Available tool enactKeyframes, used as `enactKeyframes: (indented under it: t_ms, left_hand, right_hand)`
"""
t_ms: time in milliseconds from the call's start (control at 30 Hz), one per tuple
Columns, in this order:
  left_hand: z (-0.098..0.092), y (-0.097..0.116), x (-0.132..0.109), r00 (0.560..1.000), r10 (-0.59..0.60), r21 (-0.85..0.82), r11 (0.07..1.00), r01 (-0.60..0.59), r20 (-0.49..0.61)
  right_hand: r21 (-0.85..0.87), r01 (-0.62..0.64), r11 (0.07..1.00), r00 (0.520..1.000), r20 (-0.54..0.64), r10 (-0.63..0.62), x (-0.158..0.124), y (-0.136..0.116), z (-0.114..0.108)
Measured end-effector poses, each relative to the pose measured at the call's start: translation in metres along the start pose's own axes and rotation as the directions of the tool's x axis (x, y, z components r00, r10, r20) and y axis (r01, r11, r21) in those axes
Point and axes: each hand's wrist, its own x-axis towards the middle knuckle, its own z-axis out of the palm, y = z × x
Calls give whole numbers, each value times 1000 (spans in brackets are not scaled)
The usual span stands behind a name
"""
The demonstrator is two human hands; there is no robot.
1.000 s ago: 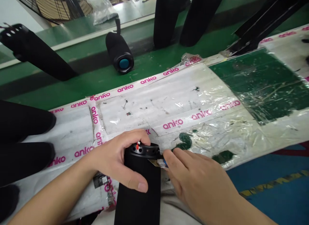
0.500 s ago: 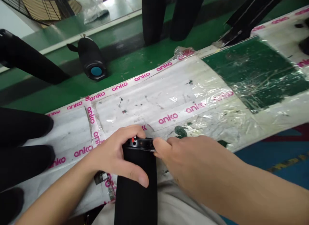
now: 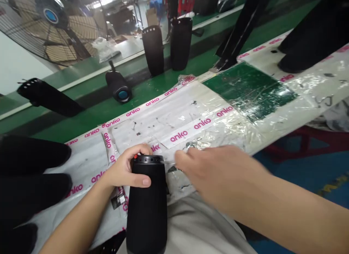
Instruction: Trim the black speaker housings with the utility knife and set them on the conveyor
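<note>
A black cloth-covered cylindrical speaker (image 3: 147, 210) stands tilted at my lap, its dark plastic rim with a row of small holes facing up. My left hand (image 3: 128, 170) is wrapped round its upper left side, thumb across the front and fingers behind the rim. A small red bit (image 3: 135, 156) shows at the rim by those fingers. My right hand (image 3: 207, 170) is off the speaker, to the right of the rim, with fingers curled together and slightly blurred. What it holds, if anything, is hidden.
The bench is covered with white film and pink-lettered tape (image 3: 178, 135). Several black speakers (image 3: 35, 155) lie at the left. More, including one with a blue end (image 3: 120, 88), are on the green belt (image 3: 152, 86). Dark cylinders (image 3: 313, 39) stand far right. A fan (image 3: 51, 17) is behind.
My right hand has come away from the speaker's rim, moving right. My left hand keeps its hold. The view has shifted, showing more of the room behind.
</note>
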Motion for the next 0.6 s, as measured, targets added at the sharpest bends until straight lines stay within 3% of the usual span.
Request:
enactKeyframes:
  t_ms: [67, 167, 333, 433, 600]
  left_hand:
    - [-15, 0, -8, 1000, -7, -7, 1000, 7, 21]
    - [-34, 9, -19, 992, -93, 9, 996, 93, 82]
    - [-34, 23, -23, 979, -139, 50, 990, 133, 146]
    - [-26, 19, -17, 991, -75, 76, 995, 67, 107]
    - [-21, 6, -11, 998, -12, 32, 999, 11, 54]
  right_hand:
    - [-55, -49, 997, 961, -276, 32, -15, 4, 9]
    - [-60, -35, 998, 882, -472, 3, -24, 3, 26]
    - [11, 52, 999, 875, -482, -40, -2, -28, 52]
    - [6, 98, 995, 869, -488, -83, 14, -41, 62]
    - [11, 84, 996, 871, -487, -68, 28, -42, 68]
